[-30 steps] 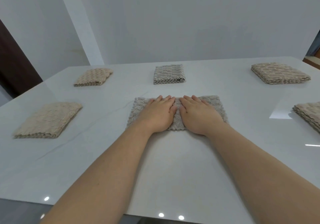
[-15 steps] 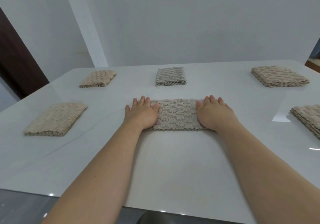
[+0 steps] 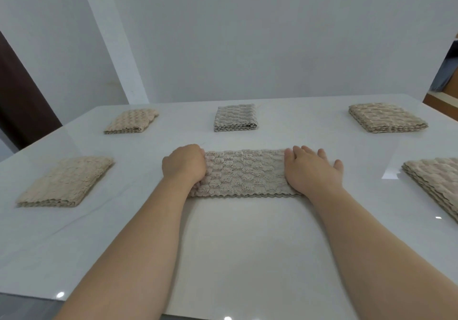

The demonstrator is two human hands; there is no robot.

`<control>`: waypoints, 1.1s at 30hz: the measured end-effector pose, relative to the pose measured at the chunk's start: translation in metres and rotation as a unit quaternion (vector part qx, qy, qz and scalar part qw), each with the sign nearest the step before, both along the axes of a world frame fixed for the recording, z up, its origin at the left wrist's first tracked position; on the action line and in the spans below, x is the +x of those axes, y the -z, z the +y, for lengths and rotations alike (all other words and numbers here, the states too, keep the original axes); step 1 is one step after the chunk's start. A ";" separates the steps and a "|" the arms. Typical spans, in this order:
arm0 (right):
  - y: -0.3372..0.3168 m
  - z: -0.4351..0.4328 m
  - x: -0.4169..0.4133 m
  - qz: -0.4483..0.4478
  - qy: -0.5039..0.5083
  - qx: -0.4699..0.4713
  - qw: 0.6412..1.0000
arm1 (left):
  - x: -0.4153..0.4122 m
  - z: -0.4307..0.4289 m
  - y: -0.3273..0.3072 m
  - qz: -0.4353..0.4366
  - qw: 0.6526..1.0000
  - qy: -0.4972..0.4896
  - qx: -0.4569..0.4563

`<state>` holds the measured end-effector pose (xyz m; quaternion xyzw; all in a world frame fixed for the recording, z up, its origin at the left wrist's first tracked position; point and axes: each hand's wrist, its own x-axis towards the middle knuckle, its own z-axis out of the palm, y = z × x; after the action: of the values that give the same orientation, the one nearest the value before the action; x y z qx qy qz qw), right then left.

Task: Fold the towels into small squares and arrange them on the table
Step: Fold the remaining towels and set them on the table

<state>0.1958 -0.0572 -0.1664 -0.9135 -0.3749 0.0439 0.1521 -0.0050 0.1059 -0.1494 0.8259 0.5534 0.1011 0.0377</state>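
Observation:
A grey-beige textured towel (image 3: 244, 173), folded into a long strip, lies across the middle of the white table (image 3: 235, 245). My left hand (image 3: 184, 164) has its fingers curled around the strip's left end, which bunches up slightly. My right hand (image 3: 311, 171) rests flat on the right end with the fingers spread. Several folded towels lie around it: a beige one at the near left (image 3: 65, 182), a beige one at the far left (image 3: 131, 121), a grey one at the far middle (image 3: 235, 117), a beige one at the far right (image 3: 386, 117) and one at the near right edge (image 3: 436, 183).
The table's glossy top reflects ceiling lights near its front edge. A white wall stands behind the table, with a dark door (image 3: 19, 101) at the left and wooden furniture (image 3: 446, 96) at the far right.
Both hands slid apart from the towel's middle to its ends. The left hand's fingers have since curled around the left end, while the right hand stays flat.

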 end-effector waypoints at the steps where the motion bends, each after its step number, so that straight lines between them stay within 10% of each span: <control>1: 0.000 0.000 0.000 -0.005 0.002 0.007 1.000 | -0.005 0.004 0.001 -0.026 1.000 0.002 0.010; 33: -0.026 -0.007 0.006 0.163 0.017 0.218 0.962 | -0.011 0.002 -0.018 -0.292 0.955 -0.012 0.047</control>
<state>0.2017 -0.0643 -0.1403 -0.8451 -0.3295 0.1070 0.4072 -0.0164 0.1082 -0.1319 0.7544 0.5229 0.3644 0.1572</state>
